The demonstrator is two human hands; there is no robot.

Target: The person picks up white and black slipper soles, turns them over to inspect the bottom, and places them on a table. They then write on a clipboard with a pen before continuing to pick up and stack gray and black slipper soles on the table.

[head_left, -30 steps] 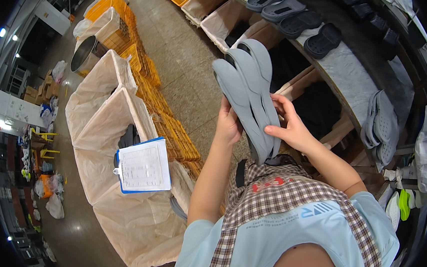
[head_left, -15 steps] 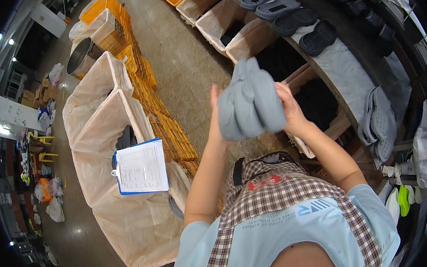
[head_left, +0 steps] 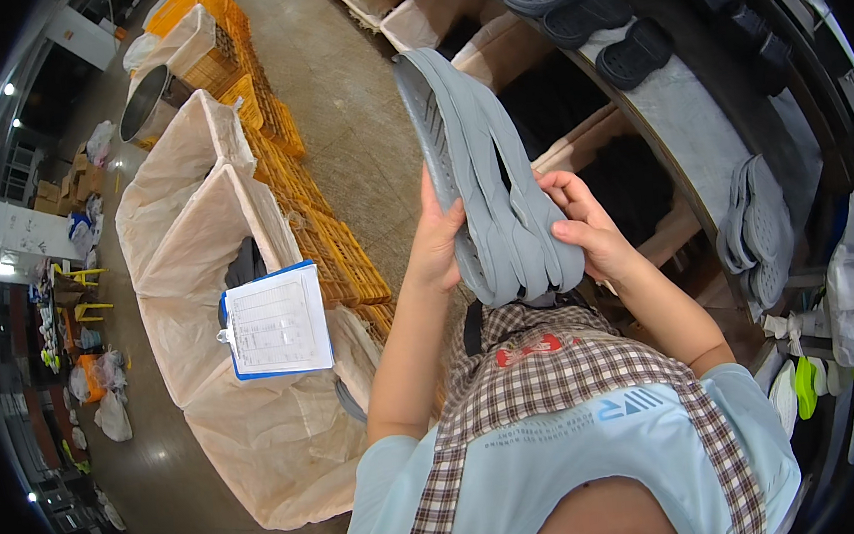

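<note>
A stack of several grey shoe soles [head_left: 485,177] is held up in front of my apron, side edges showing and one end pointing away from me. My left hand [head_left: 435,241] grips its left side, thumb on the edge and the other fingers partly hidden. On the right side, my right hand [head_left: 589,224] presses thumb and fingers against the outermost sole. At the far right, several grey soles [head_left: 770,230] lean together on the bench's near end. Dark grey soles [head_left: 583,20] lie along its far part.
A long bench [head_left: 678,142] runs along my right, with cloth-lined bins [head_left: 490,51] holding dark things beneath it. Large cloth-lined bins [head_left: 182,276] stand left, a clipboard [head_left: 278,324] with paper resting on them. Yellow crates [head_left: 320,240] line the aisle [head_left: 345,113].
The grey sole stack has turned from a blurred, end-on bundle to a long stack with its side edges showing. My right hand's fingers now show along its right side.
</note>
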